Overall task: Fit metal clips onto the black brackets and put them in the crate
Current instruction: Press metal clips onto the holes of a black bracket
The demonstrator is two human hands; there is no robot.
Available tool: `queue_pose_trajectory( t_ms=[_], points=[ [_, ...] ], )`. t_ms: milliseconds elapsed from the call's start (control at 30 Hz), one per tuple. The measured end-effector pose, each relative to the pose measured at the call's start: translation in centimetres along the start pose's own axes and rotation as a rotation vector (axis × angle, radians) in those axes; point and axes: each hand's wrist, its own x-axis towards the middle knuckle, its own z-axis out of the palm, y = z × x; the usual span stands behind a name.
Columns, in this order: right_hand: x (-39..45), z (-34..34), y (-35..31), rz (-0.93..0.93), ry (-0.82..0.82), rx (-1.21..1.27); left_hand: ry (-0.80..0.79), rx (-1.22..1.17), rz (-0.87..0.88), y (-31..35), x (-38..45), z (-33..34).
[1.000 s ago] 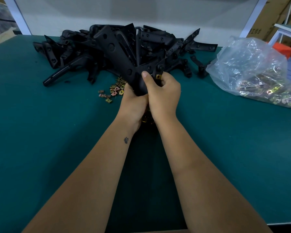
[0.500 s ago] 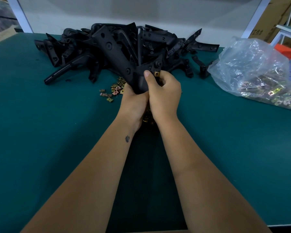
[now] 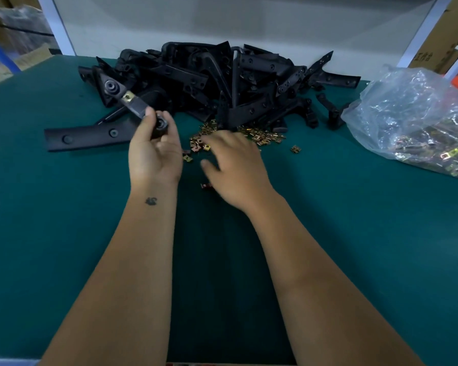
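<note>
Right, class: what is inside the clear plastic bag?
The bag holds shiny metal clips, bunched at its lower end. Crinkled plastic blurs them, so their number cannot be told.

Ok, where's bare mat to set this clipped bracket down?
Bare mat left of the left hand, in front of the flat bracket. More right of the right hand, before the clip bag. Crowded: bracket pile, loose clips.
</note>
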Motion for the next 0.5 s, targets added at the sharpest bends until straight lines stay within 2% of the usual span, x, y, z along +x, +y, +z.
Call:
queue_pose_trajectory(
  t_ms=[100,200,400,500],
  points=[
    [0.1,0.8,-1.3,-0.133,-0.250,-0.068,0.004,-0.009,0.005,0.3,0.0,-0.1],
    [0.3,1.4,-1.4,-0.112,-0.406,-0.097,0.005,0.024,-0.029,0.0,-0.1,0.0],
    [0.5,0.6,1.2,0.059,-0.290,-0.177,0.029,0.126,-0.108,-1.0,-0.3,-0.3],
    [0.3,-0.4,2.4,0.111,-0.161,-0.143,0.050,0.202,-0.156,-1.9,-0.4,-0.4]
  ],
)
